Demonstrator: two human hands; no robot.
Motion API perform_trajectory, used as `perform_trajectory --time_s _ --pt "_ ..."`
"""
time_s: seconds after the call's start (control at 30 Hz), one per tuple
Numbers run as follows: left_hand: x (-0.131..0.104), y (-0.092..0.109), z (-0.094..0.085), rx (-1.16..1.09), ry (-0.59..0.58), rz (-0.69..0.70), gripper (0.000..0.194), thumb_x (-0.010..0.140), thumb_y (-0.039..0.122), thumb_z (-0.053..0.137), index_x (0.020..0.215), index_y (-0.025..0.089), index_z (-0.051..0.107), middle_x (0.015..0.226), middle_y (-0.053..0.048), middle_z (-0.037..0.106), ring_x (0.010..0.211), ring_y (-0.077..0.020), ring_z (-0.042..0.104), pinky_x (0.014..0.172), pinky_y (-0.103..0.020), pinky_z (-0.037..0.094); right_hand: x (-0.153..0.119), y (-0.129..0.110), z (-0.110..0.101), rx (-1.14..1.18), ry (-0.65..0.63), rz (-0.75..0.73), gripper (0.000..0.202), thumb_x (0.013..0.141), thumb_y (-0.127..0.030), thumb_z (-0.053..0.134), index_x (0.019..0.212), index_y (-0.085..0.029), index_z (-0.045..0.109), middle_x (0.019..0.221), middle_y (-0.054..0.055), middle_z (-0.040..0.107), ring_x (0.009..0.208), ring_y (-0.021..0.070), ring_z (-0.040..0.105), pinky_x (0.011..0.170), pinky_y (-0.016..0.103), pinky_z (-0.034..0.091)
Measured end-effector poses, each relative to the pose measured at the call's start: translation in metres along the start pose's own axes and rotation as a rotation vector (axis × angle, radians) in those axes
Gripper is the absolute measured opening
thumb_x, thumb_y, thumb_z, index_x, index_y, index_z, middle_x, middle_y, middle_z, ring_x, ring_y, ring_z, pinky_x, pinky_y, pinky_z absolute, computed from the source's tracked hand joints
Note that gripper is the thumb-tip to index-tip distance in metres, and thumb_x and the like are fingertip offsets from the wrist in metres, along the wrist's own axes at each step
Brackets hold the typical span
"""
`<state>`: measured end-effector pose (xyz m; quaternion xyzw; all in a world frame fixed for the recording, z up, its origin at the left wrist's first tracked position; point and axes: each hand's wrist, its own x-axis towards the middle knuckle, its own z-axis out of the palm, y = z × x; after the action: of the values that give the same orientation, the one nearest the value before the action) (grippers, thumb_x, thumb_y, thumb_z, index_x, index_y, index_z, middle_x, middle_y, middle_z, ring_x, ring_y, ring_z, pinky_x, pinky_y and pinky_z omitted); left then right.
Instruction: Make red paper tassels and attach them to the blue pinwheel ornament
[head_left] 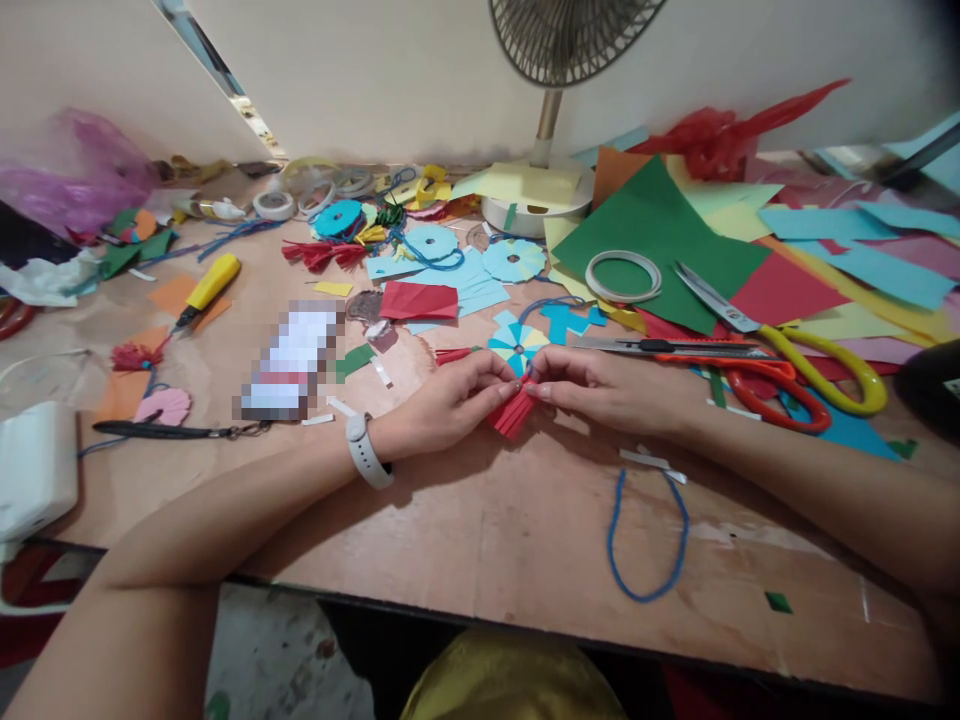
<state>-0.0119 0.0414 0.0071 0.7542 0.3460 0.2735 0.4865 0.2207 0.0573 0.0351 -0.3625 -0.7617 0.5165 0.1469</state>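
Both hands meet near the middle of the table around a red paper tassel (511, 415), its cut fringe hanging toward me. My left hand (457, 400) pinches the tassel's top from the left, thumb against fingers. From the right, my right hand (592, 385) grips the same top edge between thumb and forefinger. Just behind the fingertips lies a blue and yellow pleated paper rosette (519, 346), partly covered by the hands. Blue cord shows beside the right fingers. A loop of blue cord (649, 598) lies on the table nearer me.
Yellow-handled scissors (825, 370), orange-handled scissors (780, 395) and a cutter (667, 348) lie by my right forearm. A tape roll (622, 275) rests on coloured paper (660, 240). A phone (289, 360), yellow-handled tool (212, 282) and white box (37, 470) are left; a fan (547, 120) stands behind.
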Motion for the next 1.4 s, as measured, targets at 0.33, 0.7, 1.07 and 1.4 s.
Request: perform_trajectory --time_s 0.33,0.7,1.07,1.4 --pt "-0.002 0.008 0.003 0.147 0.056 0.081 0.014 0.1 0.026 0.051 0.098 0.015 0.06 0.09 -0.004 0.067 0.08 -0.0127 0.063 0.073 -0.026 0.052 -0.001 -0.006 0.0 -0.052 0.013 0.008 0.011 0.093 -0.027 0.052 0.086 -0.02 0.057 0.074 -0.001 0.056 0.065 0.0139 0.049 0.059 0.027 0.038" --pt "-0.011 0.019 0.007 0.891 0.034 0.224 0.023 0.103 0.022 0.042 0.096 0.017 0.063 0.068 -0.001 0.067 0.055 -0.0127 0.058 0.051 -0.025 0.037 0.001 0.002 0.003 -0.043 0.004 -0.043 0.009 0.092 -0.027 0.053 0.086 -0.022 0.055 0.08 0.001 0.058 0.073 0.0153 0.051 0.063 0.027 0.042" --pt "-0.02 0.027 0.016 1.403 0.044 0.644 0.02 0.1 0.012 0.042 0.104 0.006 0.061 0.078 -0.008 0.071 0.062 -0.0178 0.068 0.052 -0.029 0.048 0.0 0.003 0.006 0.009 0.009 -0.023 0.013 0.089 -0.027 0.05 0.084 -0.019 0.06 0.081 0.002 0.061 0.076 0.0166 0.054 0.068 0.028 0.042" --pt "-0.023 0.031 0.022 1.551 0.065 0.713 0.02 0.099 0.01 0.048 0.101 0.004 0.067 0.085 -0.013 0.075 0.067 -0.0203 0.069 0.057 -0.031 0.052 0.0 0.005 0.002 -0.117 -0.035 -0.097 0.02 0.096 -0.036 0.049 0.087 -0.019 0.058 0.079 0.0 0.056 0.072 0.0144 0.05 0.064 0.026 0.04"
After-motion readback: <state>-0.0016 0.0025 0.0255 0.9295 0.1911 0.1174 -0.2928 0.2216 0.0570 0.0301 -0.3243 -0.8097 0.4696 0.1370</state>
